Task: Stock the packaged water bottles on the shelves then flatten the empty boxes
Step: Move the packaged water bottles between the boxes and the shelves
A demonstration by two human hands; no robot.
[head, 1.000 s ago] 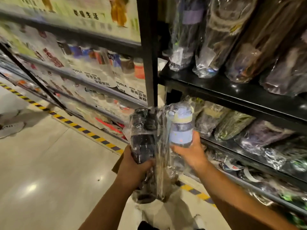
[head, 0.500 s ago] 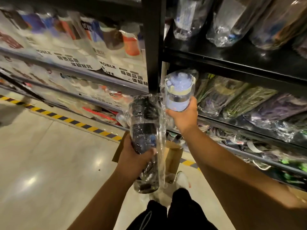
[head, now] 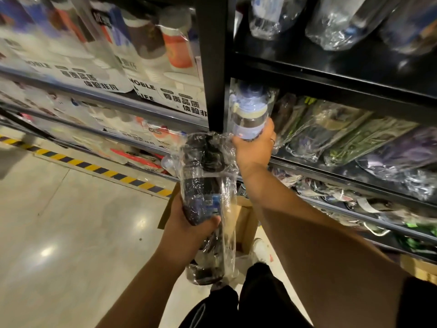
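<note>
My left hand (head: 189, 229) grips a dark, black-lidded water bottle (head: 205, 185) wrapped in clear plastic, held upright in front of me. My right hand (head: 254, 147) holds a lavender-lidded bottle (head: 248, 112) in clear wrap, its top inside the left end of the middle black shelf (head: 331, 87), just right of the black upright post (head: 214, 62). Several wrapped bottles (head: 331, 133) lie on that shelf to the right. A brown cardboard box (head: 244, 216) sits on the floor behind the dark bottle, mostly hidden.
Boxed bottles with printed labels (head: 146, 55) fill the pale shelves on the left. More wrapped bottles (head: 338, 22) lie on the upper black shelf. A yellow-black striped line (head: 99, 170) runs along the shiny floor. My shoe (head: 261, 250) stands beside the box.
My right hand has carried the lavender-lidded bottle up and to the right, into the middle shelf opening. The left hand keeps the dark bottle in much the same place.
</note>
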